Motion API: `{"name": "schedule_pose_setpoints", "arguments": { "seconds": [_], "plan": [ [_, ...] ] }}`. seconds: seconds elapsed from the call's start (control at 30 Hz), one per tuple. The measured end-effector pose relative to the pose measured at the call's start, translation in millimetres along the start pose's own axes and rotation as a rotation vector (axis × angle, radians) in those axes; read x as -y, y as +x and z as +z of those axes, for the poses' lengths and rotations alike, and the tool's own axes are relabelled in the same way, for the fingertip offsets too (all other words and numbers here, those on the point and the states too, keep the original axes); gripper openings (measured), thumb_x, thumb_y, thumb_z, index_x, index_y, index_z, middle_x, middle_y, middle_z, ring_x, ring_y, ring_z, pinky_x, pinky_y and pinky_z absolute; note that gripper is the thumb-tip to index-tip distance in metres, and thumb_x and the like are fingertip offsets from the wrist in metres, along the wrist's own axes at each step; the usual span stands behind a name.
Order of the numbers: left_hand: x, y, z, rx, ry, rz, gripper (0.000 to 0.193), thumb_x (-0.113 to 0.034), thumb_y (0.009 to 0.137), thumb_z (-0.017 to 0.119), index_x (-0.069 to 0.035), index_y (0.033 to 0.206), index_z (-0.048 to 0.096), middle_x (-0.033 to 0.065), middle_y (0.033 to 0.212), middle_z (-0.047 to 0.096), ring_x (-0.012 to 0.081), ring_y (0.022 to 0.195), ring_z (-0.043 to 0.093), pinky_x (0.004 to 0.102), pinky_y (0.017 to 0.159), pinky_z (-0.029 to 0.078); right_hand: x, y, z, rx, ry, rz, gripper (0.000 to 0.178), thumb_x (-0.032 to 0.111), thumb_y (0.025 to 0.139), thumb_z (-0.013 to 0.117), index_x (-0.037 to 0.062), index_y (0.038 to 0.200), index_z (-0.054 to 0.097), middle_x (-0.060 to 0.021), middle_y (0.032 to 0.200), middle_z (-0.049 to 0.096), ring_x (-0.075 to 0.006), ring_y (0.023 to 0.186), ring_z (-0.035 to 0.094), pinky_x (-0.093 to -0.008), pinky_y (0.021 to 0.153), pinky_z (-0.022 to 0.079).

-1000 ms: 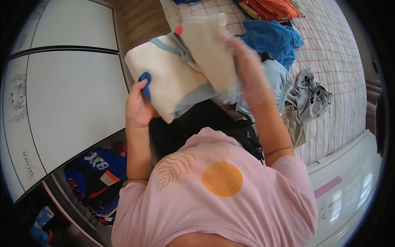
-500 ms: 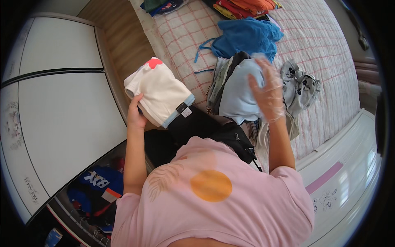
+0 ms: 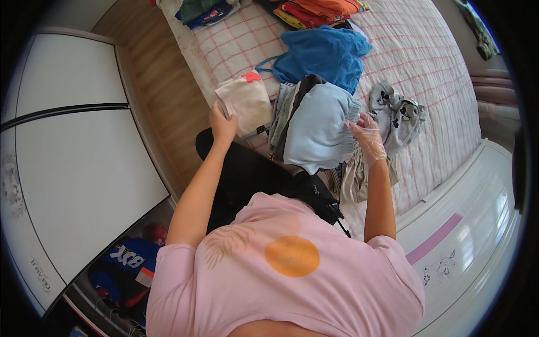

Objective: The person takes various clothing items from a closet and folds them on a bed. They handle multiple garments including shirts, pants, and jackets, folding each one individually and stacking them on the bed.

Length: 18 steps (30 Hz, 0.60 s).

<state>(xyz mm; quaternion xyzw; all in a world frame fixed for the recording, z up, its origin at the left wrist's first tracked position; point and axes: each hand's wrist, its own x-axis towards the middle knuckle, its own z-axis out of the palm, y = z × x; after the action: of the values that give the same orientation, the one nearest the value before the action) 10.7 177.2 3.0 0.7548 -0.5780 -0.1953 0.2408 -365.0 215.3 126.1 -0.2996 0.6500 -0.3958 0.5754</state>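
Note:
My left hand grips the near-left edge of a folded white garment with a red heart and a dark tag. That garment lies at the bed's left edge, beside a pile of folded grey and dark clothes. Topping the pile are light blue pants with a gathered waistband. My right hand, in a clear plastic glove, pinches this waistband at its right end. Grey clothing with dark cartoon prints lies crumpled to the right. Under my right wrist is a beige garment, partly hidden.
A rumpled blue garment with ties lies behind the pile. Farther back are an orange and red stack and dark folded clothes. A white wardrobe stands left; a glossy white bed panel borders the right.
My left hand has carried the white garment right and down onto the bed, next to the pile. My right hand has come down from above the light blue pants to their waistband.

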Motion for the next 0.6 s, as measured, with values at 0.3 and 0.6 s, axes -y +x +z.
{"name": "schedule_pose_setpoints", "arguments": {
  "seconds": [0.3, 0.6],
  "plan": [
    [-177, -47, -54, 0.649, -0.483, 0.131, 0.049, -0.021, 0.072, 0.073, 0.001, 0.111, 0.053, 0.0056, 0.093, 0.061, 0.0124, 0.082, 0.054, 0.0258, 0.073, 0.044, 25, -46, 24, -0.197, -0.026, -0.401, 0.043, -0.004, 0.068, 0.066, 0.002, 0.105, 0.045, -0.0045, 0.089, 0.056, -0.0121, 0.08, 0.053, -0.0241, 0.072, 0.043],
    [-163, -37, -94, 1.393, -1.823, -0.557, 0.076, -0.056, 0.081, 0.054, -0.003, 0.13, 0.03, 0.0088, 0.123, 0.048, 0.0194, 0.113, 0.047, 0.0353, 0.099, 0.035, 110, -120, 74, 0.529, -0.366, -1.269, 0.03, 0.004, 0.068, 0.067, 0.0036, 0.096, 0.058, -0.0122, 0.091, 0.06, -0.0296, 0.075, 0.062, -0.0338, 0.061, 0.051]
  ]
}}
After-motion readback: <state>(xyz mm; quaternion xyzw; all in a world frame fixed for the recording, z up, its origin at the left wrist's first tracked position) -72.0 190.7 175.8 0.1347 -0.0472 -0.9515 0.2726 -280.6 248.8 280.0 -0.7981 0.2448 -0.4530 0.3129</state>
